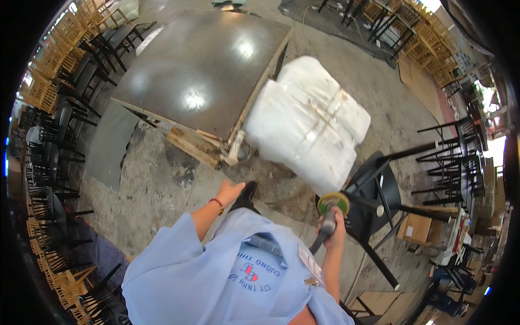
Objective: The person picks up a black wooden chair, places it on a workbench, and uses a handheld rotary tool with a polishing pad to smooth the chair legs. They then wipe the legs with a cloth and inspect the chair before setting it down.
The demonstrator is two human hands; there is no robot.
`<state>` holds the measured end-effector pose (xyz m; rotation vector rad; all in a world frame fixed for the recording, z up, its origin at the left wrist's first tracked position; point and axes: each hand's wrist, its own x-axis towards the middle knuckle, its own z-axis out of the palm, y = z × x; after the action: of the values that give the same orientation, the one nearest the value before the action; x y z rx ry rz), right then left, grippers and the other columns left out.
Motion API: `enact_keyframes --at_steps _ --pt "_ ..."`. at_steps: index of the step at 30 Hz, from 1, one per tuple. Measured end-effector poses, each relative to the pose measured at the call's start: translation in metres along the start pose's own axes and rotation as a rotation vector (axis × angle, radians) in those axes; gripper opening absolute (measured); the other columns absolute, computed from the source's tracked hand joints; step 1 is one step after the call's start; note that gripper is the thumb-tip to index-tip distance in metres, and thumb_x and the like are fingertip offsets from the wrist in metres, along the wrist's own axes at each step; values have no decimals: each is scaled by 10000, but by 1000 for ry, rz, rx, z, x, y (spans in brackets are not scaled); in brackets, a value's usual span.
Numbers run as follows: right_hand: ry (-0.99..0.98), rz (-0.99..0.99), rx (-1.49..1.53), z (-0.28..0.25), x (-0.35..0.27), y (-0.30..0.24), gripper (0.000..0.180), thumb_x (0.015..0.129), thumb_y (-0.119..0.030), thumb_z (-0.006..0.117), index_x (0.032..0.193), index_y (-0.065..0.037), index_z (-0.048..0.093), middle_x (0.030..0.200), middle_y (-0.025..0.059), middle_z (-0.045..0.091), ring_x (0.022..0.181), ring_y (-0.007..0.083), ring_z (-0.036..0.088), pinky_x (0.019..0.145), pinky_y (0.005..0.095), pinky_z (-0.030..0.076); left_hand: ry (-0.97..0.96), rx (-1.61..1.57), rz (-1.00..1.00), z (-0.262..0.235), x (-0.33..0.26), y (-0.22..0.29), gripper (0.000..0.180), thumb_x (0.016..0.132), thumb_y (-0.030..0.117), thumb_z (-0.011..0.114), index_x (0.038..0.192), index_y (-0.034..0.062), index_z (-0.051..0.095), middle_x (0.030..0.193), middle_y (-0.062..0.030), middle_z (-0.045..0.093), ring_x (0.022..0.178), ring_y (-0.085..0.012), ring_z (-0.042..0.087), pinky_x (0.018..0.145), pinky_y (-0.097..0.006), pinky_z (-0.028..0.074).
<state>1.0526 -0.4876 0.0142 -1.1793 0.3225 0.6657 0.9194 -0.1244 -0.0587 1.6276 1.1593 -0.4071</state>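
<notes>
The right hand's fingers [340,215] wrap around the grey body of a sander [327,222], just behind its green-and-yellow disc [334,203]. The sander is held to the person's right, its disc beside an overturned black chair [391,190]; whether they touch cannot be told. The left hand [230,192], below a red bracelet [217,203], hangs over the floor [162,179] near a dark shoe [248,190]; how far its fingers are spread cannot be told. Beyond the disc lies a white bundle [309,119], next to a dark-topped table [200,59]. More black chairs [54,162] line the left side; an open carton [416,227] sits at right.
</notes>
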Motion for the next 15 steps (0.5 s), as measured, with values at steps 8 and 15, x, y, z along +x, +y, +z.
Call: enact_keyframes --at_steps 8,15 --pt "245 -224 -106 200 238 -95 405 930 -303 576 1282 -146 450 1229 106 520 1052 307 550 766 637 485 236 -113 148 -48 48 37 955 724 443 756 1294 -166 291 1202 -352 550 1144 -410 571 962 -404 464" --pt "307 -185 -5 253 330 -118 633 884 -195 563 1446 -110 284 1295 194 489 1068 380 574 825 660 466 157 49 145 -61 65 54 632 778 347 697 1161 -125 527 1102 -321 617 1068 -407 610 918 -425 487"
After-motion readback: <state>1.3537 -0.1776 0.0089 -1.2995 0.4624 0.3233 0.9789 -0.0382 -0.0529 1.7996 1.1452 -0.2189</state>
